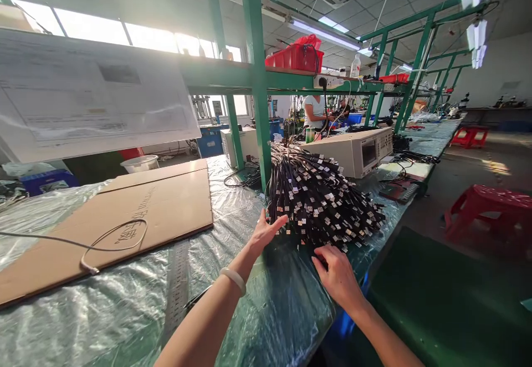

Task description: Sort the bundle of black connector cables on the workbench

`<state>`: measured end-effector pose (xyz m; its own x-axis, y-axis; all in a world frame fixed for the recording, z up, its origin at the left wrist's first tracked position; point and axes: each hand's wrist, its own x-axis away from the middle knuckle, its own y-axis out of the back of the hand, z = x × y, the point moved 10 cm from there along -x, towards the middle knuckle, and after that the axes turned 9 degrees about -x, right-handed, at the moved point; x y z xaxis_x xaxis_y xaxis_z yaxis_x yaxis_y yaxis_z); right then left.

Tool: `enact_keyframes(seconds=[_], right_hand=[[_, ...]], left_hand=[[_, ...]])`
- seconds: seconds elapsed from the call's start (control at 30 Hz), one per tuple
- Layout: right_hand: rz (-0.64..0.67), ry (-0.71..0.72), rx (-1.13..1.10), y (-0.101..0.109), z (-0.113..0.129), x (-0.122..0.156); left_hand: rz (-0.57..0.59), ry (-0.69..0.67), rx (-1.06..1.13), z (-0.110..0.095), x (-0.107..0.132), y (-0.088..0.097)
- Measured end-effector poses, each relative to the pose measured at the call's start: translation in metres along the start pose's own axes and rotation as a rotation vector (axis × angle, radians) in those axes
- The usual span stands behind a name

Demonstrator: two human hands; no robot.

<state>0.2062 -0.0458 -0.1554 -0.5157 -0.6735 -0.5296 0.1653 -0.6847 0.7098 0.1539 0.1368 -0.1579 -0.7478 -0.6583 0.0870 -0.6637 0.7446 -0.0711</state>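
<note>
Right hand (337, 275): half-curled, thumb parted from fingers, just before black USB-cable bundle (326, 203) | Left hand (262, 235): thumb and fingers spread, at bundle's left edge, contact unclear | Bundle: on plastic-covered bench (276, 306), beside green post (260, 117) | Benchtop meter (359, 153): behind bundle

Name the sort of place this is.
Probably a cable-assembly workshop: a big heap of black cables with metal plugs lies on a plastic-covered bench, beside a boxy instrument with a screen, and a red stool stands nearby.
</note>
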Motion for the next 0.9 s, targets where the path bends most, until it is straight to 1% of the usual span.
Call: enact_keyframes(seconds=[0.07,0.13,0.17,0.23,0.33,0.4,0.5,0.67,0.9], right_hand=[[-0.004,-0.004,0.011,0.0,0.001,0.002],[-0.005,-0.005,0.021,-0.001,0.001,0.004],[-0.005,-0.004,0.023,-0.001,0.002,0.005],[-0.007,-0.001,0.02,-0.001,0.002,0.006],[-0.016,0.004,0.009,-0.001,0.001,0.007],[-0.025,0.008,0.004,0.0,0.0,0.008],[-0.043,0.014,-0.005,0.002,0.0,0.009],[-0.075,0.024,-0.025,0.007,0.004,0.009],[-0.084,0.02,-0.012,0.008,0.006,0.01]], left_hand=[[0.084,-0.042,-0.026,-0.007,0.003,-0.021],[0.175,-0.045,-0.01,-0.01,0.009,-0.045],[0.195,-0.033,-0.004,-0.009,0.011,-0.054],[0.209,0.008,0.003,-0.005,0.016,-0.067],[0.22,0.051,-0.016,0.001,0.022,-0.075],[0.227,0.088,-0.068,0.005,0.026,-0.072],[0.233,0.149,-0.178,0.009,0.031,-0.059],[0.235,0.161,-0.301,0.004,0.044,-0.034],[0.139,0.229,-0.387,0.01,0.065,0.01]])
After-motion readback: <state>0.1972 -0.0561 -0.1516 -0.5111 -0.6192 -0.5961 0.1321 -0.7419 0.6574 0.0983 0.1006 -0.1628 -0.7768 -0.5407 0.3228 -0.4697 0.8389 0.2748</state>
